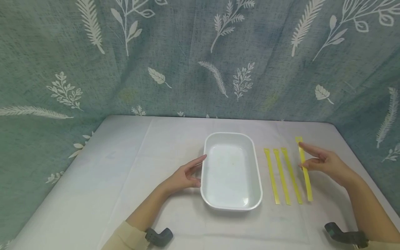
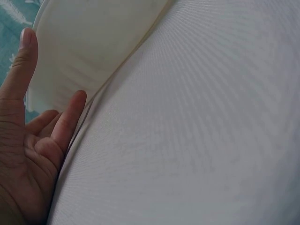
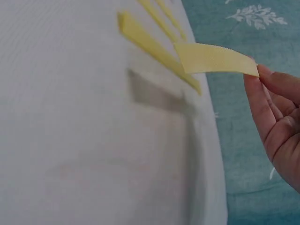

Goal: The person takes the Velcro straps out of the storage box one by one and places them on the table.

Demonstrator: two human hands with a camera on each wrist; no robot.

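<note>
A white rectangular tub (image 1: 231, 173) with rounded corners sits on the table, bare inside. My left hand (image 1: 186, 175) rests its extended fingers and thumb against the tub's left side; the left wrist view shows the fingertips (image 2: 77, 101) along the outer wall. Right of the tub, my right hand (image 1: 329, 165) pinches a flat yellow strip (image 1: 307, 187) between thumb and fingers near its far end. The strip's free end (image 3: 206, 58) sticks out over the table and casts a shadow. Three similar yellow strips, the left one (image 1: 272, 180) nearest the tub, lie side by side between tub and right hand.
A white cloth (image 1: 168, 139) covers the table. Behind it and along both sides hangs a blue-green curtain (image 1: 187, 69) with white leaf prints. Dark wrist mounts (image 1: 159, 238) show at both forearms.
</note>
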